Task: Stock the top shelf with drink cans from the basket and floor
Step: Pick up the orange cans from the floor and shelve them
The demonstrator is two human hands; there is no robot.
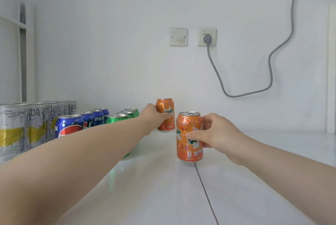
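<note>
Left hand (152,117): fingers and thumb curled round the far orange can (166,113), gripping it at mid-height from its left side. The can is upright, near the back of the shelf (163,197), with the wall (109,42) just behind it.

Right hand (216,132): thumb in front and fingers behind, clasping the near orange can (189,137) from its right side. This can is also upright, with its base at the shelf surface; I cannot tell if it bears weight there. It sits closer to me and slightly right of the far one. The two cans are close but apart.

A dark seam (205,188) runs from under the near can toward the front edge.

To the left, rows run front to back: green cans (125,114), then blue cans (87,119), then tall silver cans (27,124). The left forearm crosses in front of the green row.

To the right, bare white shelf continues to a white upright (331,70).

On the wall above are a blank plate (178,37) and a socket (207,37) with a grey cable (269,72) plugged in.
</note>
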